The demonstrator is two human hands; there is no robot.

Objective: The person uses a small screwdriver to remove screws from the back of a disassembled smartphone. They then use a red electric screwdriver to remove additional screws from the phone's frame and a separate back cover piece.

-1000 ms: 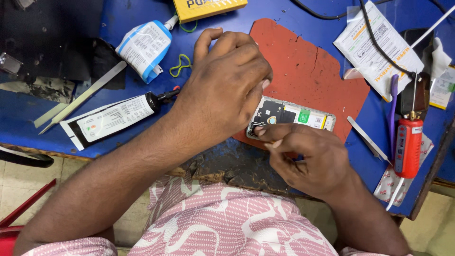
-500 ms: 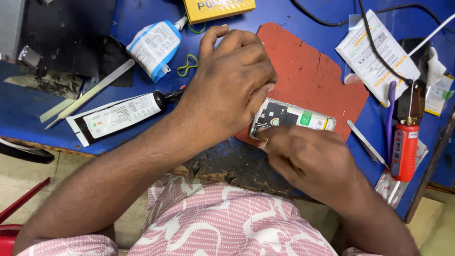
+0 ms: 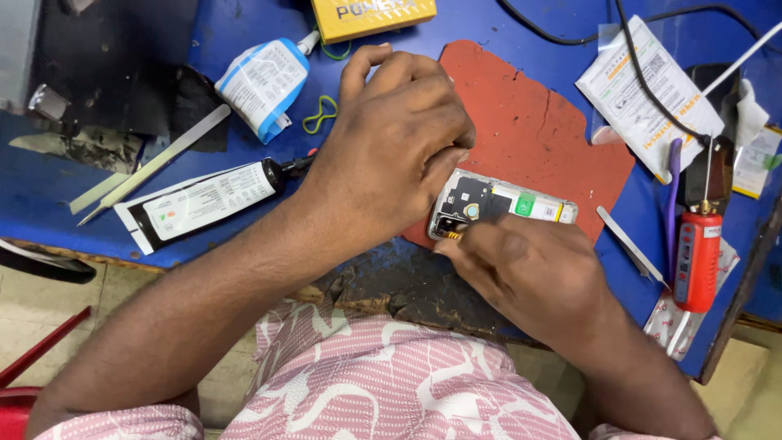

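Phone body (image 3: 505, 204), opened at the back so its dark inner parts and a green-patched label show, lies at the near edge of the red mat (image 3: 538, 122) on the blue bench (image 3: 49, 204). I have my left hand (image 3: 391, 155) curled over its left end, fingers closed around that end to pin it down. My right hand (image 3: 529, 273) is pinched shut on a thin tool whose small yellowish tip (image 3: 453, 235) meets the phone's lower left corner; the tool's shaft is hidden inside my fist, so I cannot tell what kind it is.

My worry is a slip: the phone sits close to the bench's worn front edge, and if the tip skids off the corner it could gouge the exposed board, or the body could be pushed off the mat toward my lap.

To the left lies a black tube with a white label (image 3: 204, 200), resting on its flat white carton. Behind it sits a white and blue pouch (image 3: 265, 81). A yellow box (image 3: 371, 15) is at the far edge. On the right, a white printed packet (image 3: 648, 94) lies under a black cable, near a red pen-shaped tool (image 3: 696, 261).
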